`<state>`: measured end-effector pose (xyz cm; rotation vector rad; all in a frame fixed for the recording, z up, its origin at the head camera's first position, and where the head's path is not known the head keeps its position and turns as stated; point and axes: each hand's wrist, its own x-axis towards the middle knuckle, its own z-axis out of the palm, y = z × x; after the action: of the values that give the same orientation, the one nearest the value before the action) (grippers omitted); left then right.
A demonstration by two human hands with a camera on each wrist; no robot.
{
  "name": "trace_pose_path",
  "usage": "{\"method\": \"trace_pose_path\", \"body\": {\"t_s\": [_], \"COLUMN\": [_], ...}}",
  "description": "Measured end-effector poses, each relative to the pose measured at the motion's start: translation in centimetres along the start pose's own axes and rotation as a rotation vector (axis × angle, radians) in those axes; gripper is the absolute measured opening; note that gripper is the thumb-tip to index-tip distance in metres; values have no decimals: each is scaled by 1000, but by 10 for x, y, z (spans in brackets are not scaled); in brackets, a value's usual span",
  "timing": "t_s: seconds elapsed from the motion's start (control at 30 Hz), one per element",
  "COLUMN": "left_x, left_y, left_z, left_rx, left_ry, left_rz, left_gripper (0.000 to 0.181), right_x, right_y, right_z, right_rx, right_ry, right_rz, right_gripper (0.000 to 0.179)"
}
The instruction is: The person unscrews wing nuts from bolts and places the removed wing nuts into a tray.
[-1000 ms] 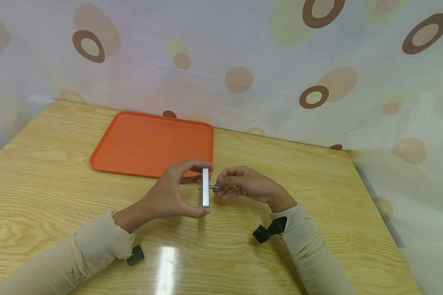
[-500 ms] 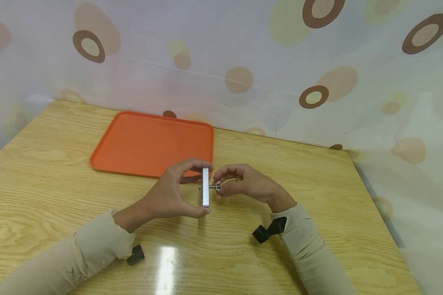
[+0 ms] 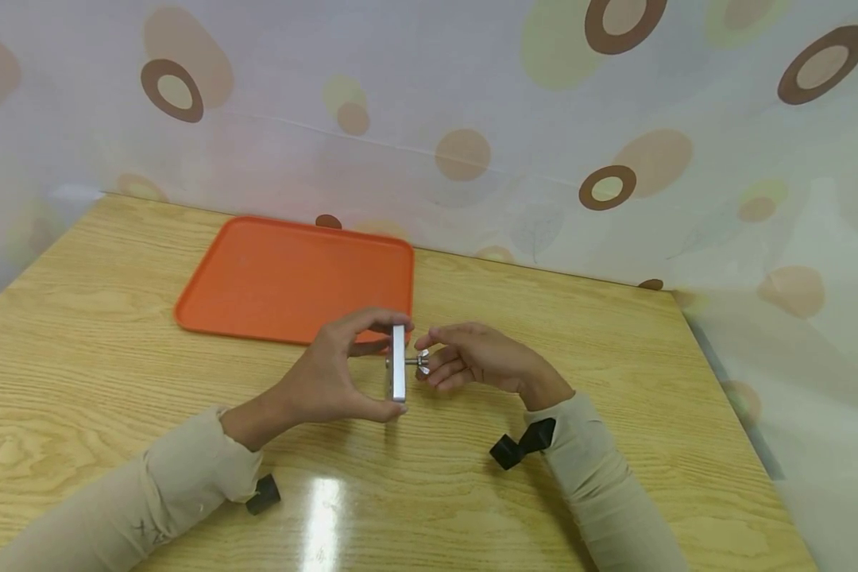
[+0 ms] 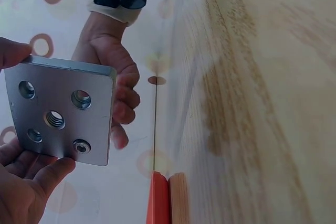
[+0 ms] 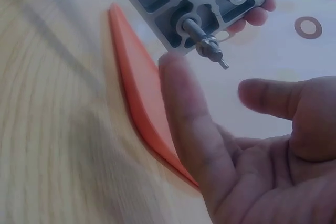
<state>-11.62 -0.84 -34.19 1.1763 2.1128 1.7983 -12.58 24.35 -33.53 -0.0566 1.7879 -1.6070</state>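
My left hand point(image 3: 329, 373) grips a square metal plate point(image 3: 398, 363) on edge, thumb below and fingers above. Several holes pierce the plate; a socket-head bolt point(image 4: 81, 146) fills a corner one in the left wrist view. On the plate's ribbed face the bolt's shank point(image 5: 191, 26) sticks out toward my right hand point(image 3: 489, 357). A wing nut point(image 3: 423, 361) sits on that shank, near its tip. Beside the wing nut, my right hand has its thumb and index finger spread apart in the right wrist view, holding nothing.
An orange tray point(image 3: 300, 278) lies on the wooden table point(image 3: 543, 318) behind my left hand. A wall covering point(image 3: 400, 119) with round prints rises along the table's back edge. Black wrist mounts point(image 3: 522, 445) hang at both sleeves.
My right hand's fingers went from pinching the wing nut to spreading apart beside it. The wing nut has turned; its wings now stand out. My left hand and the plate stayed put.
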Motion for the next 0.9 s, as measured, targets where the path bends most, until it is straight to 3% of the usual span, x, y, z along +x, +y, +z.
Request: {"method": "trace_pose_path", "body": {"t_s": [0.17,0.9], "left_x": [0,0], "left_y": [-1,0], "left_z": [-1,1], "left_rx": [-1,2], "left_ry": [-7,-6], "left_rz": [4,4], "left_gripper": [78,77], "right_x": [2,-3], "right_y": [2,-3], "right_z": [2,1], "right_rx": [44,37], "right_ry": [-17,-95], "right_rz": [61,-1], "right_gripper": [29,20]}}
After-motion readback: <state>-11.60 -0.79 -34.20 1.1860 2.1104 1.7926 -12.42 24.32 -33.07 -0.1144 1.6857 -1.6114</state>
